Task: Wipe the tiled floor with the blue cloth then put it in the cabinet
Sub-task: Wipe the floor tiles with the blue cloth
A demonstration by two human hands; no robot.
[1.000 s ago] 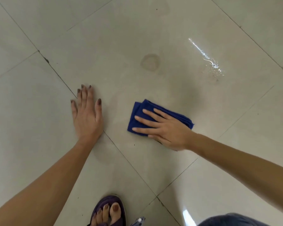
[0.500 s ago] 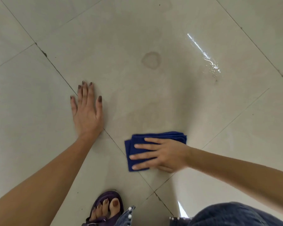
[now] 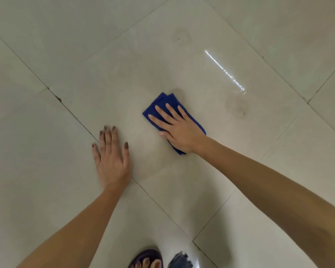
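Two hands flat, fingers spread — right hand (image 3: 179, 130) pressing blue cloth (image 3: 163, 102); left hand (image 3: 111, 157) on tiled floor (image 3: 46, 171).

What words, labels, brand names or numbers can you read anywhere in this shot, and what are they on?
None: no readable text shows anywhere.
The blue cloth under the right hand shows no label or tag.
The tiled floor, the left hand and the sandal carry no print or marking.

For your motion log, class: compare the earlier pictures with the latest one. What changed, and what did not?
The right hand slid the folded blue cloth across the pale tiled floor: first back toward the person, then forward again, away from them. The left hand stayed flat beside the tile joint. Nothing was picked up or released.
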